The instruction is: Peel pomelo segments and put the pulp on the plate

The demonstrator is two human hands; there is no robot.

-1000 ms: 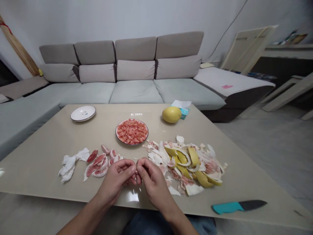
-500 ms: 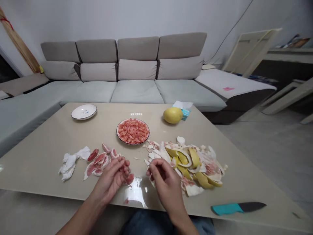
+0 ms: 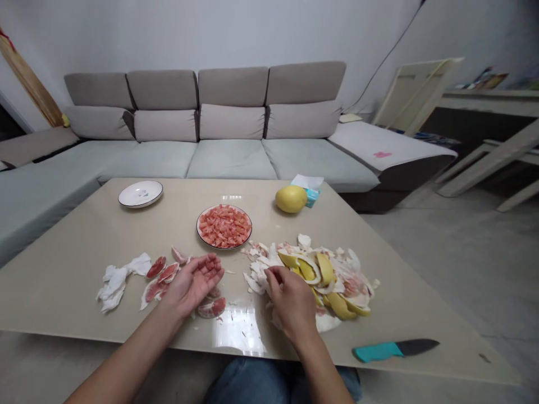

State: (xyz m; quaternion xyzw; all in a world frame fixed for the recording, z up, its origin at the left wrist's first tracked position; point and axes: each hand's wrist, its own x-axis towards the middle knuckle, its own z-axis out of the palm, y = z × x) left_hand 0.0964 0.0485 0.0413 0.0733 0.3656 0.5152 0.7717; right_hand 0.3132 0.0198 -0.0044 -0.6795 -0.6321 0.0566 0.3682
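My left hand (image 3: 196,283) is held palm up over the table, fingers loosely curled and apart, with nothing plainly in it. Beneath and behind it lie peeled pomelo segments (image 3: 156,267) with red flesh, and one segment (image 3: 213,307) sits just below the palm. My right hand (image 3: 292,303) is beside the heap of pomelo peel (image 3: 326,272), thumb and fingers pinched together; whatever they hold is hidden. Past both hands stands a plate (image 3: 197,233) filled with red pomelo pulp (image 3: 225,225).
A whole yellow pomelo (image 3: 291,199) and a blue tissue pack (image 3: 312,196) are at the back right. An oval white plate (image 3: 130,194) is at the back left, crumpled tissue (image 3: 113,286) at left. A teal-handled knife (image 3: 396,349) lies near the table's front right edge.
My left hand has turned more palm up and its fingers have opened out, uncovering the segment below. The right hand has moved slightly toward the peel heap. The whole view has shifted a little.
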